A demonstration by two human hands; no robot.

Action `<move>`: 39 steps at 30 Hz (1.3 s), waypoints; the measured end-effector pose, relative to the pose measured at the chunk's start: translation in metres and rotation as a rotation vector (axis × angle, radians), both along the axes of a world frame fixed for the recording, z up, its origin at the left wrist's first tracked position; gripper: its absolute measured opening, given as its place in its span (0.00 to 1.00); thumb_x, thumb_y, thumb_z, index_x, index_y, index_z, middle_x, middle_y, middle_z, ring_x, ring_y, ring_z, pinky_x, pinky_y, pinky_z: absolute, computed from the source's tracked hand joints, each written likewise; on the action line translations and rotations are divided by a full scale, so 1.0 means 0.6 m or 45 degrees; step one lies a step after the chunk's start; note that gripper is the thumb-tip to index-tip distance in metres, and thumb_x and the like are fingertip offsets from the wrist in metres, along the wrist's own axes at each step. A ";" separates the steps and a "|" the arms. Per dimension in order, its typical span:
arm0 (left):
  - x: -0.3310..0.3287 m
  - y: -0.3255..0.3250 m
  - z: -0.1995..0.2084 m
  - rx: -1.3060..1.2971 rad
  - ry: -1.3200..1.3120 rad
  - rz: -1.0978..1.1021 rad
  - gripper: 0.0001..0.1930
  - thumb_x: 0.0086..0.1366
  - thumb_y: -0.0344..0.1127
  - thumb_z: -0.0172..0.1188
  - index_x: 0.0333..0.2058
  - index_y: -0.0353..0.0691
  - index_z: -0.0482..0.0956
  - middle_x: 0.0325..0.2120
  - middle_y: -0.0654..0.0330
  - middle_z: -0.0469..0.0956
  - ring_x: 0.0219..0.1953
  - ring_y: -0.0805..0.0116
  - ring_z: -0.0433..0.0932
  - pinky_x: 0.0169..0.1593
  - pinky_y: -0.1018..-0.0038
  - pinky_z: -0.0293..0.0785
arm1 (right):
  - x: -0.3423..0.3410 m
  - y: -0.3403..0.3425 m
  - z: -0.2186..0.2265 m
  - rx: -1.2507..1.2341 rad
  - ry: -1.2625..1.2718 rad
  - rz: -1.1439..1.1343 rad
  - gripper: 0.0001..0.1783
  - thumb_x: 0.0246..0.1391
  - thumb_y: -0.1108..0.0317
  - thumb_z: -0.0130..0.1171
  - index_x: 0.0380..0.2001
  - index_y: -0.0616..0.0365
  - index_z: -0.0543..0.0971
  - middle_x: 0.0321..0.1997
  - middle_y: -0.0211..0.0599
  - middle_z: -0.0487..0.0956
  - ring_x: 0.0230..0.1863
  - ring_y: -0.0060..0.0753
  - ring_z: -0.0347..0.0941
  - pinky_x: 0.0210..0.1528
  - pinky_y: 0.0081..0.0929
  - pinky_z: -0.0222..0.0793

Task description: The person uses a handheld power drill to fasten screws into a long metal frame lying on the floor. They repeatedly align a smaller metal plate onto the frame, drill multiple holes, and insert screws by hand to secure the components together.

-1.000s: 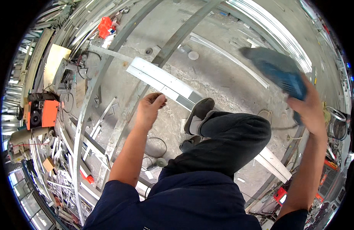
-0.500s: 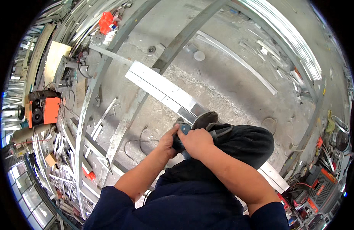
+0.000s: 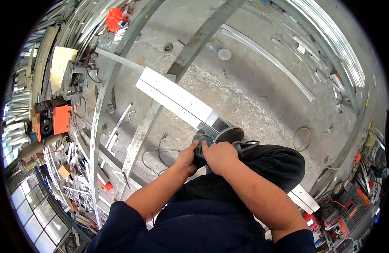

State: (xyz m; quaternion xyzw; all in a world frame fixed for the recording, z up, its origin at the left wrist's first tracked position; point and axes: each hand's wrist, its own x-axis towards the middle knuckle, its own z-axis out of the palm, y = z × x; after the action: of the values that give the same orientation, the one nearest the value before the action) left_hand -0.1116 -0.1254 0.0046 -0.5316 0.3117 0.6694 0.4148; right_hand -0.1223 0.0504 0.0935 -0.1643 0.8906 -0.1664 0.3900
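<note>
Both my hands are wrapped around a dark blue-green hand-held power tool, held against the near part of a long white metal profile. My left hand grips its left side. From the right and above, my right hand closes over it, thumb side toward the top. The tool's working tip is hidden, so its exact kind cannot be told. Just beyond my right hand, a dark shoe is planted on the profile, with my bent leg in dark trousers across it.
Long grey steel beams cross beneath the profile. A black cord loops on the floor at left. An orange machine stands among metal offcuts at far left. Long white strips lie at the upper right; a grey-orange machine sits lower right.
The view has shifted slightly. Both hands keep their grip on the power tool, which stays at nearly the same place by the profile and the shoe.
</note>
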 end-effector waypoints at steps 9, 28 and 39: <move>-0.035 0.027 0.016 -0.187 -0.001 -0.100 0.17 0.72 0.45 0.61 0.50 0.39 0.77 0.42 0.53 0.83 0.42 0.56 0.84 0.49 0.54 0.81 | -0.043 0.000 0.001 -0.004 -0.137 -0.166 0.22 0.62 0.68 0.51 0.57 0.65 0.74 0.36 0.42 0.87 0.38 0.46 0.85 0.37 0.41 0.80; -0.080 0.044 0.026 -0.235 -0.063 0.028 0.13 0.66 0.40 0.67 0.41 0.37 0.80 0.33 0.55 0.83 0.31 0.58 0.83 0.37 0.57 0.83 | -0.100 -0.010 -0.013 0.093 -0.229 -0.020 0.34 0.56 0.65 0.61 0.65 0.62 0.70 0.41 0.39 0.87 0.43 0.43 0.85 0.43 0.38 0.80; -0.064 0.035 0.018 -0.189 -0.057 0.043 0.14 0.64 0.42 0.68 0.40 0.38 0.81 0.34 0.56 0.84 0.33 0.58 0.83 0.40 0.58 0.82 | -0.102 -0.013 -0.008 0.123 -0.263 0.023 0.32 0.59 0.66 0.56 0.67 0.60 0.69 0.41 0.39 0.87 0.43 0.43 0.85 0.43 0.40 0.79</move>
State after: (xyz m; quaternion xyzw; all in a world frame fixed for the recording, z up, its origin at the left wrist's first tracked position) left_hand -0.1502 -0.1041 0.0154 -0.5809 0.3421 0.6395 0.3696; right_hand -0.1837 0.0428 0.0884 -0.1351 0.8511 -0.1358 0.4888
